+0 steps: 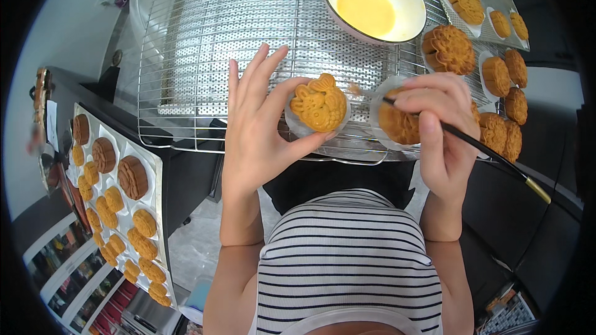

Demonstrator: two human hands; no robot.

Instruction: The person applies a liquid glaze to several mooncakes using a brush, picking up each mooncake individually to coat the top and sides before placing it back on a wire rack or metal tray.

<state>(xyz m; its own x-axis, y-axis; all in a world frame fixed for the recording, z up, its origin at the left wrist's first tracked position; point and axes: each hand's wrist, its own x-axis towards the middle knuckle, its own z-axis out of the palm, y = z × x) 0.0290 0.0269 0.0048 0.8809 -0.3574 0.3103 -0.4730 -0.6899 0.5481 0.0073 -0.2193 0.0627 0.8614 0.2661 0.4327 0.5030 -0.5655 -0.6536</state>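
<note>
A golden mooncake (318, 104), moulded with an animal face and ears, sits on a small white paper over the wire rack. The thumb and forefinger of my left hand (254, 118) curl around its sides, while the other fingers spread apart. My right hand (444, 124) grips a slim brush (481, 146) with a black handle and gold end. The pale brush tip is just right of the moulded mooncake, apart from it. Beneath my right hand is another mooncake (397, 125) on paper, partly hidden by the fingers.
A white bowl (417, 22) with yellow liquid stands at the back of the wire rack (186, 138). Under the rack lies a perforated metal tray (242, 37). Several mooncakes (448, 49) line the right side. Another tray of mooncakes (158, 211) is at lower left.
</note>
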